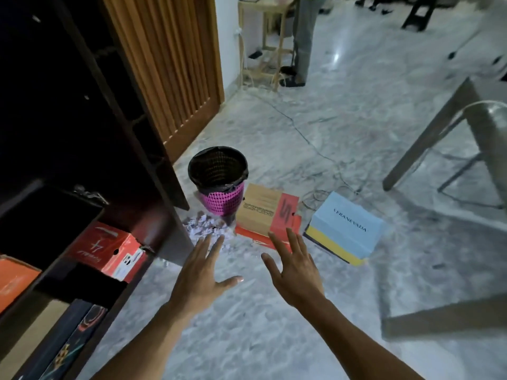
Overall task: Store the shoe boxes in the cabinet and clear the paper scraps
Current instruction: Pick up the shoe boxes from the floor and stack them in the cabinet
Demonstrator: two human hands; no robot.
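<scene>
The near edge of the brown-and-red shoe box (267,215) is hidden behind the fingertips of the right hand (295,266); its print is blurred. A blue-and-yellow shoe box (347,229) lies further right on open floor (274,338). Paper scraps (203,227) are heaped just beyond the left hand (200,275), against a pink wastebasket (219,176). Both hands are spread, grasping nothing. A red shoe box (109,250) is shelved in the cabinet (164,215) to their left, whose lower shelves are cut off.

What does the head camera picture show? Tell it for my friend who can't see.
A person's open left hand and right hand reach above a marble floor toward a brown-and-red shoe box and a blue-and-yellow shoe box. Paper scraps lie beside a pink bin, and the dark cabinet at left holds a red shoe box.
</scene>
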